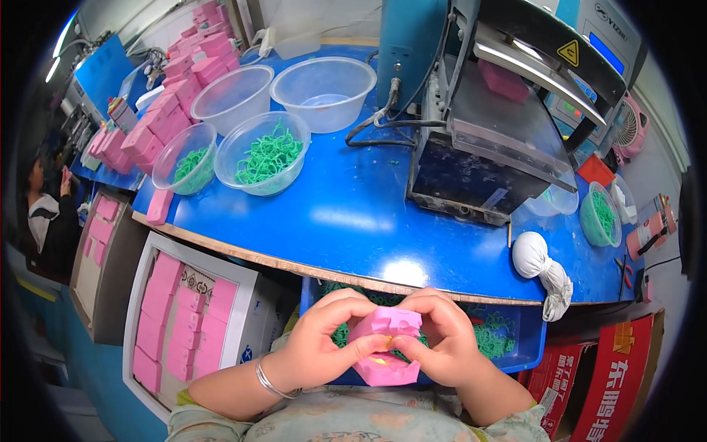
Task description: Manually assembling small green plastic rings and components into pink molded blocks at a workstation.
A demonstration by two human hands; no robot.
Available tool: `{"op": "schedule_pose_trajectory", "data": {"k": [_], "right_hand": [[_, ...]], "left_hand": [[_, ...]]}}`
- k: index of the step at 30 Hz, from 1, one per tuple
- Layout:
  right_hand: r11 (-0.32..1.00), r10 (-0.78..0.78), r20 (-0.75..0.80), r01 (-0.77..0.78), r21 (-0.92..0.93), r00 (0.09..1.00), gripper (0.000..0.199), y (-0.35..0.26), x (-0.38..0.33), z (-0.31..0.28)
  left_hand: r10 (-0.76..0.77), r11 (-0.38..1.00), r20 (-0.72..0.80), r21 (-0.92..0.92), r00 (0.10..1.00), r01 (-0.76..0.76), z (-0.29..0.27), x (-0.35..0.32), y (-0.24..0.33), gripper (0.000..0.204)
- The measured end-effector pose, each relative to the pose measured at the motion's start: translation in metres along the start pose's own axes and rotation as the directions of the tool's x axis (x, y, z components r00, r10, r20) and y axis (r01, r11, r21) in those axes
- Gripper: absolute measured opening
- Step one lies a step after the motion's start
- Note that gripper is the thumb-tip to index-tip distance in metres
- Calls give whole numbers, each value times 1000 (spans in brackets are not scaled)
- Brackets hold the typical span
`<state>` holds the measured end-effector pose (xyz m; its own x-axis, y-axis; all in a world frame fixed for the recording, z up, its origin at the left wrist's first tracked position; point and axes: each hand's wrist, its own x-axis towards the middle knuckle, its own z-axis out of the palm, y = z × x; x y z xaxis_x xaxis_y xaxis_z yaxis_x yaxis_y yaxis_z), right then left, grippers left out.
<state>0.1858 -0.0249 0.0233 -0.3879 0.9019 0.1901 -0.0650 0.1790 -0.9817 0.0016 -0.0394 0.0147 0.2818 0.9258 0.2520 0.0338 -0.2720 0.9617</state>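
Observation:
Above my lap, my left hand (333, 331) and my right hand (443, 335) grip a pink block-shaped mould (388, 373) from both sides. Its two halves gape apart at the front, and my thumbs press into the gap. A bit of yellow shows inside; what it is I cannot make out. My other fingers wrap behind the block and are partly hidden. Just beyond my hands, a blue tray (532, 345) with many small green loops sits under the table edge.
On the blue table (331, 239) stand clear bowls, one (259, 188) holding green loops. A hot press (460, 177) occupies the right. Pink blocks (169, 110) pile at the back left; more fill a box (243, 295). A white cloth bundle (532, 256) overhangs the edge. Another person (46, 214) sits far left.

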Motion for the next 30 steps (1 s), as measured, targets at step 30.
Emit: {"op": "schedule_pose_trajectory", "data": {"k": [30], "right_hand": [[935,-287,-129,248,-254,949,37,-7,-3,4]], "left_hand": [[-52,914,193,-386,980,124,13,-8,3,52]]}}
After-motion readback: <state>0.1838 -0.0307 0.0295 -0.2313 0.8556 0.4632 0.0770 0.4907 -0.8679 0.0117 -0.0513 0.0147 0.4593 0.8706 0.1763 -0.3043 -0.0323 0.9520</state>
